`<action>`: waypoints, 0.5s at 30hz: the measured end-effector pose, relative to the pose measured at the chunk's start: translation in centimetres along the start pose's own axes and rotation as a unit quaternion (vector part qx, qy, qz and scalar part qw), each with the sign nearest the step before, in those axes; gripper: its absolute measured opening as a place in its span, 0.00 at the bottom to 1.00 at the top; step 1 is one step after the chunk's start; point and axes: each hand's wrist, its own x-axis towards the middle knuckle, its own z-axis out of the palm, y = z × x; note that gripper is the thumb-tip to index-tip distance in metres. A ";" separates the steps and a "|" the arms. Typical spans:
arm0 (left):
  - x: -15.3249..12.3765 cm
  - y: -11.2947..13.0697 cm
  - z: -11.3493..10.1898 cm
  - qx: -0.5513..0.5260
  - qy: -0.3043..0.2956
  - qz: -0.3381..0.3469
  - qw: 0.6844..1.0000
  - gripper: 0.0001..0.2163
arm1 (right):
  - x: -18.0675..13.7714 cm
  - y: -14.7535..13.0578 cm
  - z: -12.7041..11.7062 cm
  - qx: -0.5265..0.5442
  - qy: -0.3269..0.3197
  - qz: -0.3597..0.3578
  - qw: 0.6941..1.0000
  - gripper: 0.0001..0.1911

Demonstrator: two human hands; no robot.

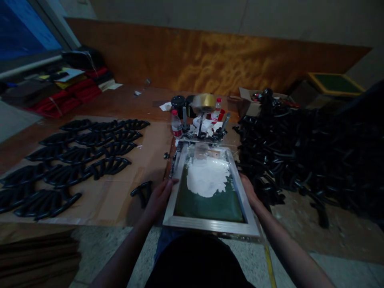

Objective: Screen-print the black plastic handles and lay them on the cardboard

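Note:
An aluminium screen-printing frame point(210, 225) with green mesh and a patch of white ink point(207, 176) lies tilted in front of me, hinged at its far end. My left hand point(160, 196) grips the frame's left rail. On the right rail my right hand point(249, 191) is partly hidden behind the frame edge, fingers wrapped under it. A single black curved plastic part point(143, 189) lies just left of my left hand.
Rows of black curved parts point(75, 160) lie spread on cardboard at left. A large heap of the same parts point(312, 152) fills the right. Bottles point(176, 125), ink tins point(179, 103) and a gold tape roll point(204, 103) stand behind the frame. A wooden board lines the back.

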 end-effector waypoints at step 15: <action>1.9 -8.1 2.9 0.029 -0.067 -0.056 0.996 0.30 | 4.8 -11.3 1.4 -0.090 -0.193 -0.222 0.951 0.11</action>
